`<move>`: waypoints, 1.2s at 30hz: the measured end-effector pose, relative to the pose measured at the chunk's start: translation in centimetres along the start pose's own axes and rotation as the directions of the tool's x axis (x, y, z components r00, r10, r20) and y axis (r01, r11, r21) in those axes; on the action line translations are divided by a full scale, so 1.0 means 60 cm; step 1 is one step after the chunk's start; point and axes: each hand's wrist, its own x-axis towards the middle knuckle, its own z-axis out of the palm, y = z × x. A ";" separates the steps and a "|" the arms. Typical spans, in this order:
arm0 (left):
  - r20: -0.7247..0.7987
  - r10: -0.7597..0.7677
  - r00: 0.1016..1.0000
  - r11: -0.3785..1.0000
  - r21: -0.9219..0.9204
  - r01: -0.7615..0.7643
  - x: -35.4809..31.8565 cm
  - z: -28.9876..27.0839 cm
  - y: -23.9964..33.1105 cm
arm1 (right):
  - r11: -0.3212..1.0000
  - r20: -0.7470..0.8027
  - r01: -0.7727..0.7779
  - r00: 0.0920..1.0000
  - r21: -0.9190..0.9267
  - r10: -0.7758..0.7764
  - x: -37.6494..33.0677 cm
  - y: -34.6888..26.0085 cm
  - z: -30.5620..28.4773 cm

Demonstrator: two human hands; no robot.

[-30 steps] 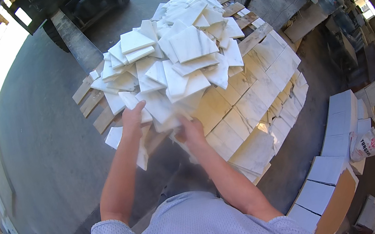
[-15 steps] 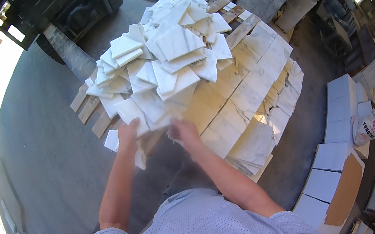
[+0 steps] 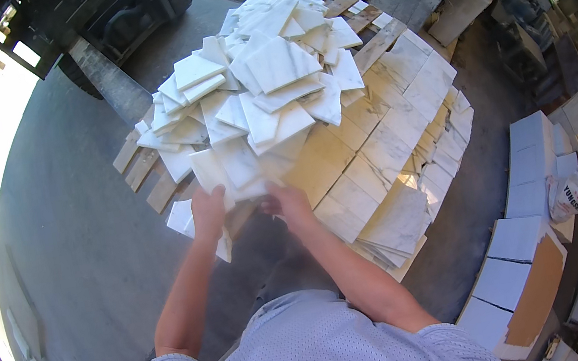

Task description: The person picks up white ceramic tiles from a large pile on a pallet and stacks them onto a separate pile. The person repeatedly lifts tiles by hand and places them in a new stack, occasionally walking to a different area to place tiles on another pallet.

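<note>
Both my hands have stayed at the near edge of the heap since a second ago, while my head has dipped a little so the pile now sits higher and closer in the head view. From that one view, my left hand [image 3: 207, 210] is curled over the lower edge of a white marble tile [image 3: 216, 171] at the foot of the heap, fingers wrapped on top, thumb hidden beneath, so it is closed on that tile; I grip it at the rim because the slab lies tilted against the others and that edge is the only free one. My right hand [image 3: 288, 203] lies just beside it, fingers bent and pressing on the neighbouring tile's [image 3: 254, 186] edge; whether it is truly closed around it I cannot tell, since the fingertips are tucked under the stone. The loose heap [image 3: 264, 71] leans every way, dumped on a wooden pallet [image 3: 143, 166] whose slats show at the left. To the right of the heap, flat tiles lie in tidy overlapping rows [image 3: 399, 110], laid level so they stack without sliding. One small tile [image 3: 180, 217] hangs off the pallet just left of my wrist. Farther right, on the floor, stand flat boxes [image 3: 517, 235] and a white sack [image 3: 571, 192], well apart from my hands.
</note>
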 end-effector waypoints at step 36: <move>-0.056 -0.074 0.996 0.947 -0.317 0.053 0.012 -0.045 -0.028 | -0.069 0.041 0.010 0.885 -0.998 -0.464 0.247 -0.422 0.093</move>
